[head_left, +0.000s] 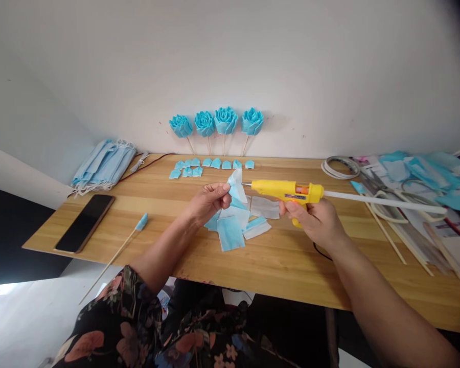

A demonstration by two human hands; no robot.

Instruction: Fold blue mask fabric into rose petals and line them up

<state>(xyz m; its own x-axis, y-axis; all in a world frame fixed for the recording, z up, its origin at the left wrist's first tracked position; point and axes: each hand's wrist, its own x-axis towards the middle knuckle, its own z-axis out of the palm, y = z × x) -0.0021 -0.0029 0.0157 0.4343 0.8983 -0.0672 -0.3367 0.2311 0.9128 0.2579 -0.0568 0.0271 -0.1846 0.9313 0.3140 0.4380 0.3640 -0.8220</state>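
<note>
My left hand (210,200) pinches a folded piece of pale blue mask fabric (236,187) above the middle of the table. In my right hand (319,221) is a yellow glue gun (278,189), its metal nozzle pointing left at the fabric. Whether the tip touches it I cannot tell. A long white glue stick (383,201) sticks out of the gun's back. Below my hands lie several loose blue and white fabric squares (231,235). Behind them, small folded blue petals (215,163) are set out in rows.
Blue fabric roses (226,121) on sticks lean against the wall. At left are stacked face masks (104,164), a phone (85,223) and a blue-tipped stick (115,256) overhanging the table edge. Tape rolls (340,167), scissors (393,204) and fabric scraps (431,171) crowd the right side.
</note>
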